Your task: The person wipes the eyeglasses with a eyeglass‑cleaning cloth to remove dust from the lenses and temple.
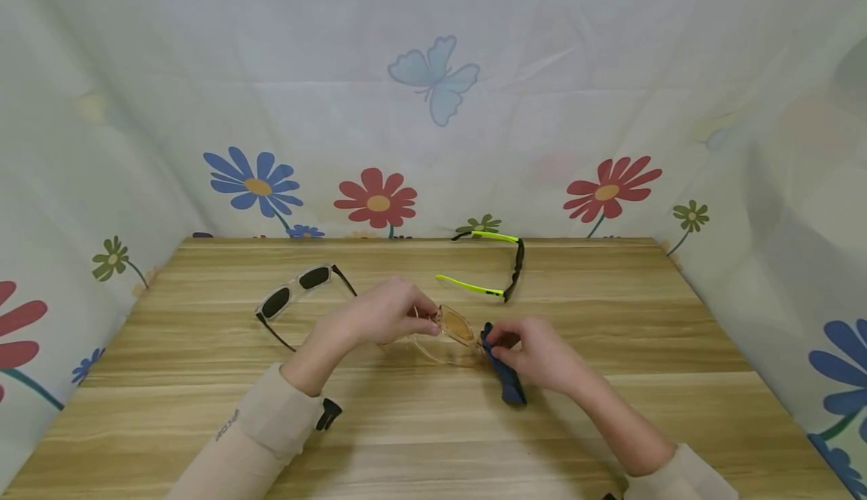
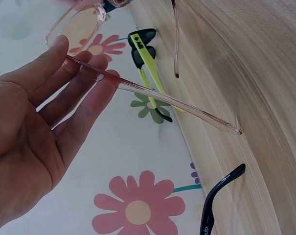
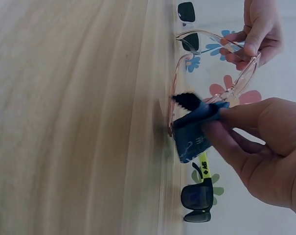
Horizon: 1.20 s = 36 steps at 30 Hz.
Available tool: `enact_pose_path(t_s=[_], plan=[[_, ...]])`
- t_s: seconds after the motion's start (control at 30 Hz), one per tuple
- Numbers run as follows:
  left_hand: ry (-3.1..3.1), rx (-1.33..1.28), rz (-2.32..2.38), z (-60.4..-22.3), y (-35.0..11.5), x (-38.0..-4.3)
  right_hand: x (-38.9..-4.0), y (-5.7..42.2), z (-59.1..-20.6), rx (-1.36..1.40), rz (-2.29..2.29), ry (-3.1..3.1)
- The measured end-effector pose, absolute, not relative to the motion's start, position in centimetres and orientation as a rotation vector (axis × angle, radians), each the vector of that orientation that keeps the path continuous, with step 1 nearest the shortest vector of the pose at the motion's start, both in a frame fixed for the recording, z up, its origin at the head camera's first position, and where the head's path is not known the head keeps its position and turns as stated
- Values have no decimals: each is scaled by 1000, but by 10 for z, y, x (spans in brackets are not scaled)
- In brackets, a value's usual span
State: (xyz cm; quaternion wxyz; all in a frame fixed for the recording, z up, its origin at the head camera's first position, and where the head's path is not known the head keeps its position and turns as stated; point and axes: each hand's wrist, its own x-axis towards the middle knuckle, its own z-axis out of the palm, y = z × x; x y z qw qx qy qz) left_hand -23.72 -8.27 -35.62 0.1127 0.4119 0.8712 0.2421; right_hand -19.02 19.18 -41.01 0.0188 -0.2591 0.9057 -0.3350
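My left hand (image 1: 389, 310) pinches a pair of glasses (image 1: 457, 325) with a see-through pinkish frame and amber-tinted lenses. Its thumb and fingers grip the corner where a temple arm (image 2: 157, 95) meets the front. At the other side of the front, my right hand (image 1: 542, 353) pinches a dark blue cloth (image 1: 508, 381) between thumb and fingers. The cloth is folded over the far lens, which it hides, and its loose end hangs down with pale lettering visible in the right wrist view. The glasses are held above the wooden table, temple arms unfolded.
Sunglasses (image 1: 296, 290) with a clear front, dark lenses and black arms lie unfolded at left, partly behind my left arm. Black and neon-yellow sunglasses (image 1: 518, 263) lie near the back edge. A flowered curtain (image 1: 433, 153) encloses the wooden table (image 1: 609, 417) at back and sides.
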Motion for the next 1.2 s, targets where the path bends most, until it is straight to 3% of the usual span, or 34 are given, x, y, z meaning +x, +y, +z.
enact_pose_path(t_s=[0.37, 1.2], plan=[[2552, 1205, 703, -356, -83, -236, -190, 186, -409, -663, -1143, 2818], [2579, 1171, 692, -357, -84, -236, -196, 196, -420, -761, -950, 2849]])
